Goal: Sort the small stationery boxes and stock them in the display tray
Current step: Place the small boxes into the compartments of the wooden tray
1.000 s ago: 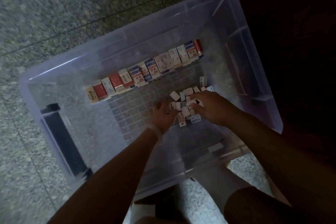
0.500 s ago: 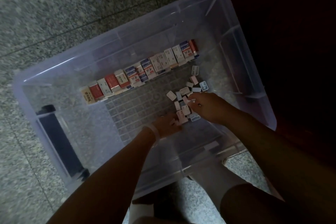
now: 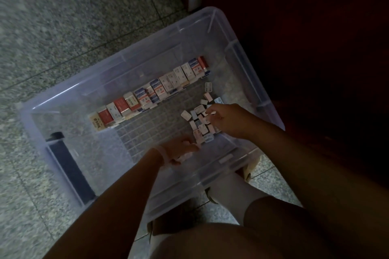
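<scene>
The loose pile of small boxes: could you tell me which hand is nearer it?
Right. The right hand rests on the pile; the left hand sits just below it, holding boxes.
</scene>
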Tool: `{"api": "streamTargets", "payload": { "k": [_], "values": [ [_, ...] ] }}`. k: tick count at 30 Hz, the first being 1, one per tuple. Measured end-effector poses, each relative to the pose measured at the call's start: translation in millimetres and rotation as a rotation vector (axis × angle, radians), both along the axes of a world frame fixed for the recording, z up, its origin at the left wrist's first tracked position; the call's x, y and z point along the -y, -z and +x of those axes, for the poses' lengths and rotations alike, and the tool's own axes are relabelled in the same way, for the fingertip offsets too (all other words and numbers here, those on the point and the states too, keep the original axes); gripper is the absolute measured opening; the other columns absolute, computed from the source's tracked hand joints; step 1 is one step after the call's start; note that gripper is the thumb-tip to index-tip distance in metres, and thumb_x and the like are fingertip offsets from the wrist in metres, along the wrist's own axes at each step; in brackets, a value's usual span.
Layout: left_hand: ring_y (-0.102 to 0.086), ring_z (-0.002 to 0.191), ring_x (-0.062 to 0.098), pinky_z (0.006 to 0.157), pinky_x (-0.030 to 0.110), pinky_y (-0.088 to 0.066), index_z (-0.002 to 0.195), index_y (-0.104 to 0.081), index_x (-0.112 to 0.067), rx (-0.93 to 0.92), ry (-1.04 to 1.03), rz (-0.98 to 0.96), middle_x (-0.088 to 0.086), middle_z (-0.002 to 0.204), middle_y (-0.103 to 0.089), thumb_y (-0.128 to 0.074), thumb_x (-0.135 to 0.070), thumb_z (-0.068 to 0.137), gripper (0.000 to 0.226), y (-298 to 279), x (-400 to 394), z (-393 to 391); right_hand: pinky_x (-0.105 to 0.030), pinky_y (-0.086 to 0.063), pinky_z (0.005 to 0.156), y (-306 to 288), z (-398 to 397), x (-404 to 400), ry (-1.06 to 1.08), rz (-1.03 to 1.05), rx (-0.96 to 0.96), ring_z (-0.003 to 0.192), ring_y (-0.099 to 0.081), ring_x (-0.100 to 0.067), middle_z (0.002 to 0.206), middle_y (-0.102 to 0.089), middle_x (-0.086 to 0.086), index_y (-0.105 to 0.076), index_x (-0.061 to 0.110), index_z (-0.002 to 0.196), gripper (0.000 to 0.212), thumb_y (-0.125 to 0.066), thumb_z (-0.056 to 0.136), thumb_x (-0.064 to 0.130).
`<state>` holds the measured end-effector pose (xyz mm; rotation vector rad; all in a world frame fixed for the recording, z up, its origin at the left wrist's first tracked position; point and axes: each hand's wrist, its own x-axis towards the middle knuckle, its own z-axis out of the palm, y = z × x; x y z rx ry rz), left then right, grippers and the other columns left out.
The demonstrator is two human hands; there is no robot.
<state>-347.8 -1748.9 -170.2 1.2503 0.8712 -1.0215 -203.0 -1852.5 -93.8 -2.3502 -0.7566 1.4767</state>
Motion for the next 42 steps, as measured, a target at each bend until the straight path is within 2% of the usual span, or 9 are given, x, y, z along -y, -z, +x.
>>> {"api": "streamTargets", "payload": {
  "k": [6, 11, 16, 23, 29, 31, 34, 39, 42],
  "values": [
    [-0.057, 0.07, 0.015, 0.048, 0.021, -0.043, 0.101, -0.059, -0.025, 0.023, -0.444, -0.2, 0.006, 0.088, -0.061, -0.049, -0.021, 0.097, 0.011, -40.7, -25.3, -18.7, -0.03, -0.042, 0.088, -34.1, -0.1, -2.8, 0.015, 0.013, 0.041, 0.114, -0.052, -0.027, 0.129, -0.054, -0.016, -0.055, 0.01, 0.123, 0.032, -0.042, 0.099, 0.026],
    [-0.059, 0.061, 0.011, 0.046, 0.021, -0.044, 0.103, -0.058, -0.02, 0.123, -0.377, -0.255, 0.007, 0.087, -0.061, -0.05, -0.021, 0.097, 0.01, -84.3, -24.2, -22.8, -0.023, -0.039, 0.075, -74.7, -16.8, -14.8, 0.02, 0.078, -0.009, 0.105, -0.055, -0.021, 0.137, -0.05, -0.012, -0.056, 0.007, 0.122, 0.033, -0.042, 0.099, 0.026],
    [-0.059, 0.062, 0.014, 0.05, 0.023, -0.042, 0.103, -0.057, -0.021, 0.222, -0.538, -0.318, 0.002, 0.078, -0.066, -0.051, -0.025, 0.092, 0.013, -120.1, -23.0, -31.1, -0.023, -0.04, 0.08, -117.7, -29.8, -8.8, 0.093, 0.123, -0.022, 0.111, -0.053, -0.022, 0.126, -0.055, -0.01, -0.052, 0.011, 0.128, 0.034, -0.043, 0.099, 0.027],
    [-0.066, 0.064, 0.02, 0.047, 0.029, -0.052, 0.105, -0.059, -0.016, 0.431, -0.694, -0.471, 0.009, 0.083, -0.068, -0.09, -0.031, 0.053, 0.062, -190.3, -24.8, -26.0, -0.002, -0.041, 0.058, -180.8, -45.5, 3.9, 0.175, 0.294, -0.023, 0.098, -0.056, -0.014, 0.12, -0.057, -0.005, -0.051, 0.014, 0.13, 0.035, -0.053, 0.095, 0.017],
    [-0.067, 0.065, 0.015, 0.051, 0.029, -0.055, 0.077, -0.078, -0.015, 0.569, -0.684, -0.468, 0.006, 0.078, -0.07, -0.097, -0.032, 0.021, 0.062, -244.7, -12.8, -21.8, -0.003, -0.041, 0.064, -243.7, -62.7, 20.9, 0.09, 0.526, 0.245, 0.081, -0.06, -0.011, 0.093, -0.062, 0.003, -0.061, 0.015, 0.117, 0.03, -0.065, 0.087, 0.012],
    [-0.064, 0.07, 0.015, 0.056, 0.028, -0.055, 0.077, -0.078, -0.018, 0.604, -0.642, -0.445, 0.006, 0.083, -0.066, -0.097, -0.036, 0.027, 0.057, -262.0, -7.5, -21.0, -0.011, -0.044, 0.067, -258.5, -67.3, 31.3, 0.108, 0.629, 0.336, 0.077, -0.062, -0.011, 0.091, -0.068, -0.003, -0.065, 0.011, 0.104, 0.02, -0.068, 0.084, 0.013],
    [-0.056, 0.069, 0.014, 0.054, 0.023, -0.049, 0.071, -0.077, -0.02, 0.673, -0.63, -0.402, 0.004, 0.081, -0.061, -0.074, -0.035, 0.066, 0.016, -298.2, 8.8, -20.4, -0.012, -0.045, 0.061, -279.7, -73.7, 50.8, 0.21, 0.77, 0.381, 0.068, -0.059, 0.002, 0.077, -0.064, 0.001, -0.059, 0.009, 0.089, 0.014, -0.071, 0.081, 0.01],
    [-0.051, 0.073, 0.012, 0.061, 0.023, -0.037, 0.095, -0.07, -0.018, 0.713, -0.503, -0.32, 0.003, 0.089, -0.056, -0.07, -0.037, 0.073, 0.03, -332.0, 39.1, -12.1, -0.012, -0.036, 0.053, -304.8, -85.7, 79.8, 0.333, 0.843, 0.609, 0.056, -0.049, 0.0, 0.068, -0.056, 0.004, -0.045, 0.019, 0.074, 0.027, -0.069, 0.081, 0.008],
    [-0.059, 0.065, 0.01, 0.057, 0.021, -0.046, 0.094, -0.063, -0.012, 0.673, -0.477, -0.309, 0.002, 0.078, -0.062, -0.065, -0.032, 0.082, 0.023, -354.1, 67.6, -12.7, -0.023, -0.038, 0.056, -308.2, -92.8, 99.9, 0.307, 0.845, 0.719, 0.059, -0.05, -0.007, 0.07, -0.056, 0.0, -0.05, 0.014, 0.076, 0.022, -0.07, 0.078, 0.006]
  ]
}}
